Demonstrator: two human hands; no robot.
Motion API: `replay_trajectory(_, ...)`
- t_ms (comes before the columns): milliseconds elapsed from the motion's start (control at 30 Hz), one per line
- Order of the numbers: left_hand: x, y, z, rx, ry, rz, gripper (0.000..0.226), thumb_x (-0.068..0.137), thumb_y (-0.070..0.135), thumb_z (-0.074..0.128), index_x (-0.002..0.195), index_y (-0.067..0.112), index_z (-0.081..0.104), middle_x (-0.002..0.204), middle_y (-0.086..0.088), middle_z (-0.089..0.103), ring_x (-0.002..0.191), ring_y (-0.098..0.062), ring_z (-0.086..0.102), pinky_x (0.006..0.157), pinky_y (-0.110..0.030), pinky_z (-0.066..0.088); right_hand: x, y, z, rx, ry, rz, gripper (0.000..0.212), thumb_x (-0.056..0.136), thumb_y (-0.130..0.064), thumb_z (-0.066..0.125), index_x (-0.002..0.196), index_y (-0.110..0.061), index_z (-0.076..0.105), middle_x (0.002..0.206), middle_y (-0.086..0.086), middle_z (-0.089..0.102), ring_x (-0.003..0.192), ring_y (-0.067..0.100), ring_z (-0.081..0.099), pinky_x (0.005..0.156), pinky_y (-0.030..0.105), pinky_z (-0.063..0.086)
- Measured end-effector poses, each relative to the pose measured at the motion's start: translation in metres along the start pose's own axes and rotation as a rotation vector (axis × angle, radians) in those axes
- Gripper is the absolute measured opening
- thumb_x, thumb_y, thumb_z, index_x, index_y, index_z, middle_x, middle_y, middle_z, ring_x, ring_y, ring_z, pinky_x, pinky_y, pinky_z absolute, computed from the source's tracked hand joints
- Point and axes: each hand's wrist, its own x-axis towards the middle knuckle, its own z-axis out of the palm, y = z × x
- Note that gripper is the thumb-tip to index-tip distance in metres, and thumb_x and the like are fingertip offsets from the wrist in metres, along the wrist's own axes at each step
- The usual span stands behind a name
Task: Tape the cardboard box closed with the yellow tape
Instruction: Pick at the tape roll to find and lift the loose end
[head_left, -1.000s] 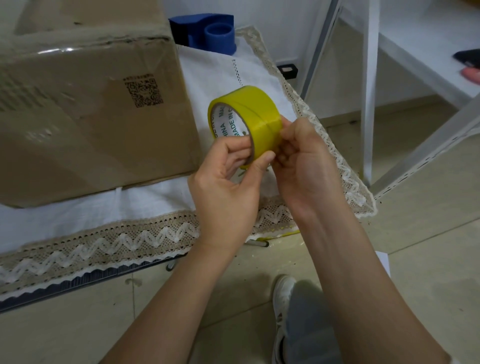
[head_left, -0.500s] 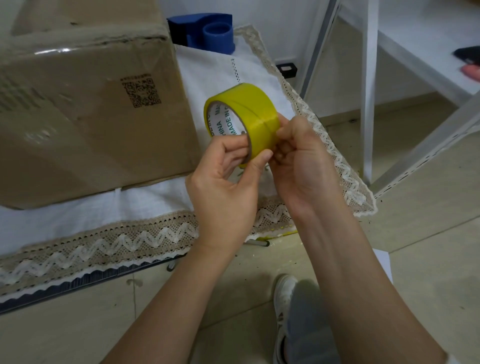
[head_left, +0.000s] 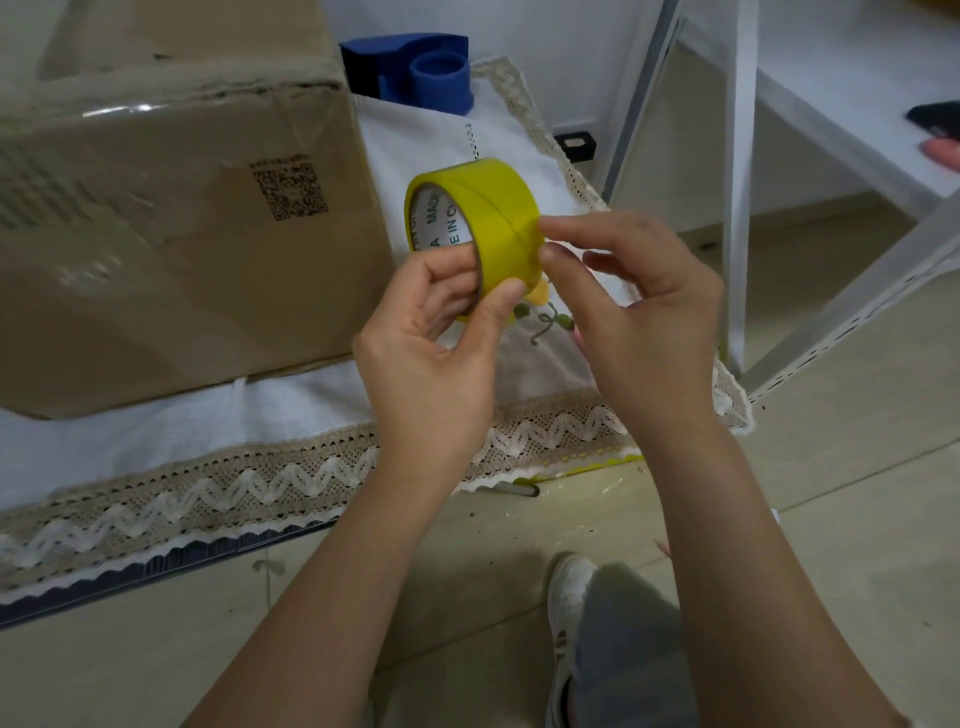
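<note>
Since your right hand (head_left: 639, 306) has loosened off the yellow tape (head_left: 485, 228) so only fingertips touch its rim, you're likely still hunting the loose end. Your left hand (head_left: 431, 338) stays clamped on the roll, held near the counter's right edge, beside the cardboard box (head_left: 171, 208).

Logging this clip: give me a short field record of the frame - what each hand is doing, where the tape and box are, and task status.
left hand: grips the yellow tape roll, fingers inside the core, thumb on the outer face
right hand: fingertips at the roll's outer edge, apparently picking for the tape end
tape roll: held in the air, right of the box
cardboard box: on the white lace-edged cloth
blue dispenser: behind the box, unused
task status: no yellow tape visible on the box
</note>
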Motion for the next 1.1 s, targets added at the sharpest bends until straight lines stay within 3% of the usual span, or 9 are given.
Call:
replay_trajectory(67,0.0,0.0,-0.001,0.012,-0.01,0.009,0.024,0.082,0.004,0.076,0.097,0.018,0.064,0.092,0.001,0.074,0.088,-0.012,0.073,0.081,-0.024,0.056,0.001,0.003,-0.001,-0.131,0.03,-0.128,0.011,0.087,-0.013,0.074,0.098,-0.014,0.077,0.091,-0.001,0.07,0.088,0.012,0.065,0.079,0.02,0.049)
replay_trajectory(200,-0.001,0.0,0.0,0.033,-0.029,0.028,0.025,0.083,0.003,0.075,0.096,0.021,0.063,0.091,0.007,0.073,0.087,-0.008,0.073,0.079,-0.021,0.055,0.003,0.006,0.0,-0.353,0.087,-0.276,0.007,0.09,-0.018,0.072,0.092,-0.013,0.078,0.087,0.001,0.071,0.082,0.023,0.064,0.074,0.028,0.05)
replay_trajectory(400,-0.003,-0.001,0.002,0.01,-0.019,0.017,0.026,0.082,0.004,0.076,0.096,0.021,0.063,0.092,-0.002,0.075,0.089,-0.016,0.074,0.082,-0.031,0.058,0.0,0.006,0.013,-0.516,0.166,-0.315,0.014,0.096,-0.015,0.062,0.089,-0.008,0.071,0.087,0.005,0.067,0.082,0.024,0.057,0.073,0.027,0.042)
replay_trajectory(567,-0.002,0.0,0.002,0.018,-0.007,0.017,0.024,0.082,0.003,0.076,0.096,0.018,0.063,0.091,0.0,0.075,0.087,-0.013,0.074,0.081,-0.03,0.058,-0.002,0.005,0.019,-0.496,0.079,-0.233,0.014,0.099,-0.01,0.052,0.093,-0.002,0.063,0.092,0.011,0.061,0.088,0.022,0.046,0.076,0.03,0.037)
replay_trajectory(700,-0.001,0.002,0.002,0.038,0.02,-0.008,0.022,0.082,0.004,0.076,0.097,0.015,0.064,0.088,0.003,0.074,0.084,-0.01,0.074,0.079,-0.025,0.058,-0.003,0.003,0.018,-0.386,-0.038,-0.163,0.013,0.099,-0.01,0.049,0.095,-0.004,0.06,0.094,0.006,0.056,0.09,0.024,0.049,0.08,0.029,0.038)
replay_trajectory(833,0.001,0.001,0.001,0.006,0.027,-0.054,0.02,0.083,0.003,0.076,0.097,0.012,0.065,0.087,0.003,0.074,0.083,-0.008,0.074,0.076,-0.021,0.057,-0.005,-0.001,0.014,-0.166,-0.041,-0.04,0.015,0.098,-0.017,0.057,0.111,-0.01,0.059,0.107,0.001,0.057,0.098,0.016,0.057,0.086,0.026,0.048)
replay_trajectory(900,0.001,0.001,0.0,-0.014,0.022,-0.067,0.02,0.083,0.003,0.075,0.097,0.012,0.065,0.088,0.003,0.075,0.082,-0.008,0.074,0.076,-0.019,0.056,-0.004,0.0,0.011,-0.184,-0.047,-0.05,0.022,0.095,-0.022,0.065,0.115,-0.014,0.064,0.109,0.002,0.061,0.099,0.012,0.059,0.084,0.023,0.049)
replay_trajectory(1100,0.0,0.002,0.0,0.022,0.003,-0.03,0.023,0.082,0.003,0.076,0.094,0.019,0.064,0.089,0.004,0.075,0.084,-0.011,0.074,0.077,-0.022,0.057,-0.002,0.006,0.011,-0.278,0.114,-0.18,0.012,0.09,-0.022,0.072,0.091,-0.011,0.077,0.089,0.002,0.069,0.084,0.02,0.065,0.072,0.039,0.052)
